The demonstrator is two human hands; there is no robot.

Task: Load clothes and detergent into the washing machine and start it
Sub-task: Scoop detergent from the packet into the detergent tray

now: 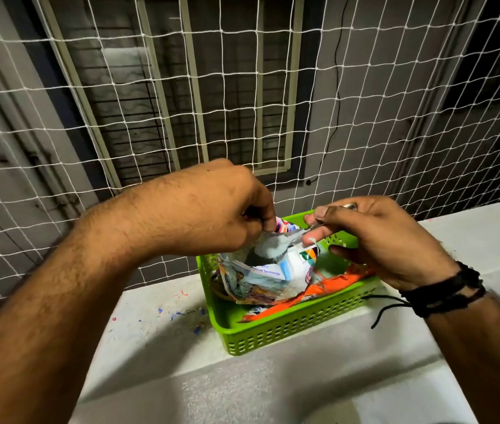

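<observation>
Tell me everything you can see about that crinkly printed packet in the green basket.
The detergent packet is a crumpled, glossy plastic pouch, mostly white and pale blue with colourful print and some small lettering. It stands in the green basket on a pale ledge, beside an orange wrapper. Its top is open, and the left hand and right hand each pinch an edge.

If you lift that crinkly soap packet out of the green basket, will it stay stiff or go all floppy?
Probably floppy: the detergent packet is creased and sagging where the left hand and right hand pinch its top. It looks part empty, so likely light. It may spill if tipped.
</observation>
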